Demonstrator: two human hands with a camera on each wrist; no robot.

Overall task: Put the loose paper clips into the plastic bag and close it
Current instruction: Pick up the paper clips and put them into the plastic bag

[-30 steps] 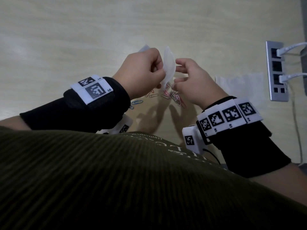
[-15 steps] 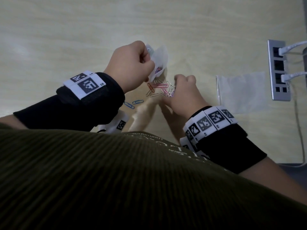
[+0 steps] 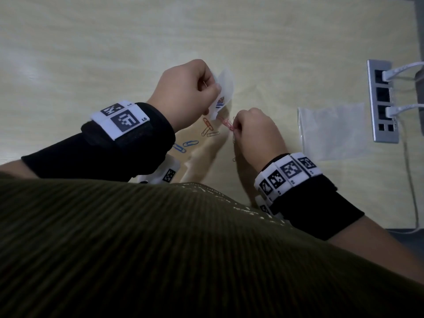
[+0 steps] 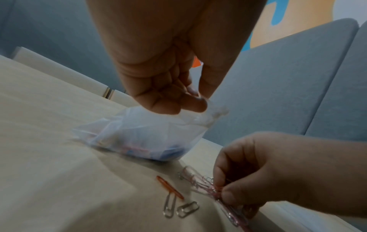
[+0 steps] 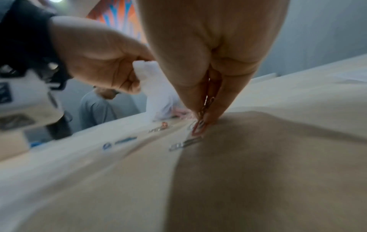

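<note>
My left hand (image 3: pixel 188 92) pinches the top edge of a small clear plastic bag (image 3: pixel 222 92), whose bottom rests on the table with coloured clips inside (image 4: pixel 143 141). To its right my right hand (image 3: pixel 254 131) pinches a bunch of pink and silver paper clips (image 4: pixel 216 190) down at the table top (image 5: pixel 200 125). Loose clips lie between the hands: an orange one (image 3: pixel 207 125), silver ones (image 4: pixel 178 207) and two blue ones (image 3: pixel 185 145) nearer my body.
A second flat clear bag (image 3: pixel 332 131) lies on the wooden table (image 3: pixel 91 53) to the right. Beyond it a grey socket strip (image 3: pixel 382 99) holds two white cables. A person sits across the table (image 5: pixel 95 108).
My right hand dropped from the bag's mouth to the table and closed on a bunch of clips. My left hand moved the bag slightly left and away from me.
</note>
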